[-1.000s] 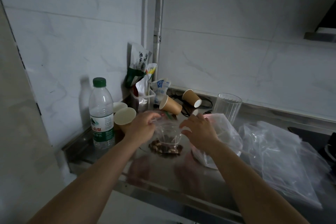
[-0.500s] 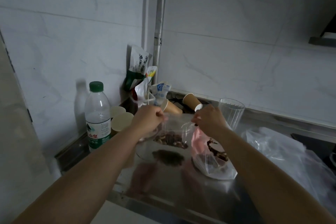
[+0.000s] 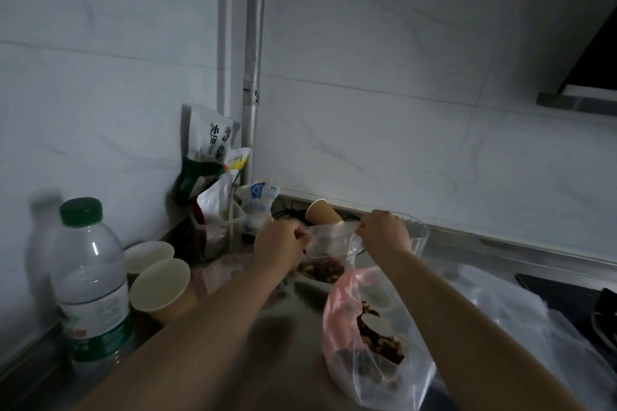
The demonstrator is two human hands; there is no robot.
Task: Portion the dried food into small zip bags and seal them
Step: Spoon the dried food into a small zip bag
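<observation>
Step in hand: we judge that the small clear plastic zip bag (image 3: pixel 329 245) is being sealed, its portion of brown dried food (image 3: pixel 322 269) sitting low in the bag.
Bag position: held in the air above the steel bench (image 3: pixel 287 337), near the centre of view, at 11 o'clock from the large clear plastic bag with a pink tint (image 3: pixel 370 327) that holds the remaining stock.
Left hand (image 3: pixel 278 248): grip pinching the left corner of the bag's top edge.
Right hand (image 3: pixel 384 232): grip pinching the right corner of the same edge, so the strip is stretched taut between us.
Doing it well: we would keep the strip straight and level, press along its whole run from one corner to the other, push the air out first, and keep food pieces clear of the track.
Risk: we judge that a crumb in the track, or a slack strip, would leave a gap.
Readable writing: the tall white and green upright packet (image 3: pixel 208 147) at 10 o'clock carries dark Chinese characters, too blurred for us to read with certainty.
Bottle: the clear plastic water bottle with a green cap (image 3: pixel 90 280) at 8 o'clock has a white and green label; its print is illegible.
Blue-and-white pouch (image 3: pixel 258 202): logo visible, wording not legible.
</observation>
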